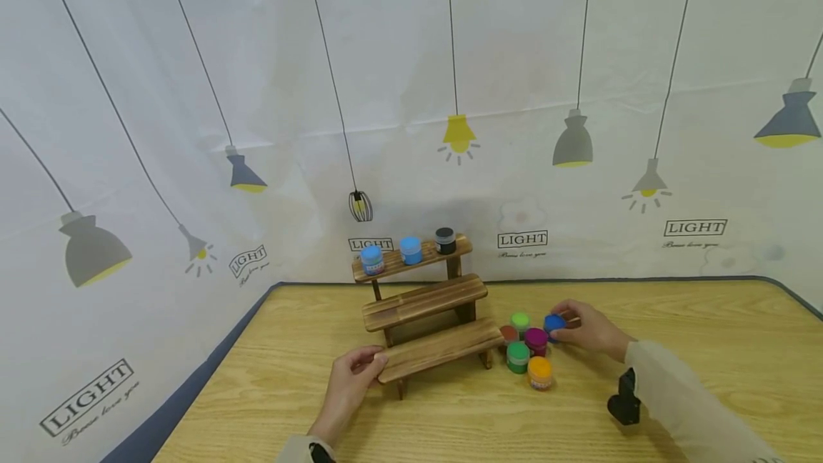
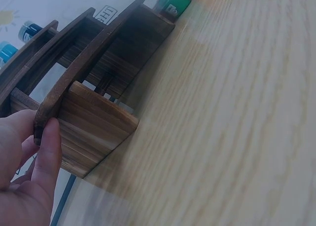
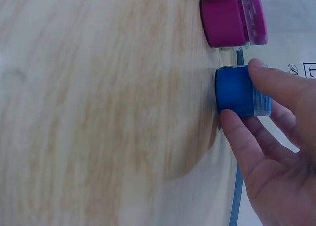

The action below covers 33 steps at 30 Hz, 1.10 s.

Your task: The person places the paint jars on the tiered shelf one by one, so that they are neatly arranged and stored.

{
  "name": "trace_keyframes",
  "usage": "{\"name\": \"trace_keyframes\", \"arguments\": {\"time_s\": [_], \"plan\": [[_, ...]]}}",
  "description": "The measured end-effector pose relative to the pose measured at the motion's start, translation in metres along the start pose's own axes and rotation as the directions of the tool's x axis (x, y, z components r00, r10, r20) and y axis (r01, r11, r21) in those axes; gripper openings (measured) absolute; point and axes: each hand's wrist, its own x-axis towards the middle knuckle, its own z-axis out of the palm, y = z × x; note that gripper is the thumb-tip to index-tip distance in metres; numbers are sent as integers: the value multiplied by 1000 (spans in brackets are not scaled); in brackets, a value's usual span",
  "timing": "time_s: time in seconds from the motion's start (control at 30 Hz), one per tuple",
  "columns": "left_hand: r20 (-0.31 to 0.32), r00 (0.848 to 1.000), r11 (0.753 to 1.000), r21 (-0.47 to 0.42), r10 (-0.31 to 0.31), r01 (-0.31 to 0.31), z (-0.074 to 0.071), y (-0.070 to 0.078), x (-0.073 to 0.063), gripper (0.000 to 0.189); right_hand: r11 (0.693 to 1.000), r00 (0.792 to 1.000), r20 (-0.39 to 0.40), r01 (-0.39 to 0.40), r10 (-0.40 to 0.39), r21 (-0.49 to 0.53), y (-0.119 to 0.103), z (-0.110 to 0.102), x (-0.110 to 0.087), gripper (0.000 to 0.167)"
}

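A three-tier wooden display stand (image 1: 437,349) stands on the table, and my left hand (image 1: 352,379) pinches the left end of its lowest shelf between thumb and fingers. In the left wrist view, the left hand (image 2: 30,179) grips that shelf end (image 2: 47,107) from both faces. My right hand (image 1: 588,329) holds a blue paint jar (image 1: 554,327) at the back right of a group of jars. The right wrist view has the thumb and fingers of the right hand (image 3: 281,142) around the blue jar (image 3: 236,91), its base at the tabletop. A magenta jar (image 3: 227,21) is beside it.
Light blue jars (image 1: 371,260) and a black jar (image 1: 445,241) stand on the top shelf. Right of the stand are lime (image 1: 520,321), brown-red (image 1: 508,334), green (image 1: 517,357) and orange (image 1: 540,373) jars. A printed cloth (image 1: 411,91) hangs behind the wooden table (image 1: 707,349).
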Motion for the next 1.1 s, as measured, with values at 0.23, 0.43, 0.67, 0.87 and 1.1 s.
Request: {"name": "trace_keyframes", "arguments": {"time_s": [0.23,0.43,0.67,0.87,1.1], "plan": [[-1,1000,1000,0,-9,9,0,1,0,33,1000,1000,1,-19,19,-11,0,-3,-5,39],[-2,1000,1000,15,-3,3,0,1,0,33,1000,1000,10,-19,19,-18,0,-4,-10,36],[-3,1000,1000,-9,-24,24,0,3,-1,34,1000,999,33,-19,19,-18,5,-3,-12,39],[2,1000,1000,-11,-26,26,0,3,-1,34,1000,999,49,-11,11,-7,9,-5,-14,51],[3,1000,1000,-9,-26,26,0,2,-2,34,994,991,77,106,-107,22,9,-6,-18,58]]}}
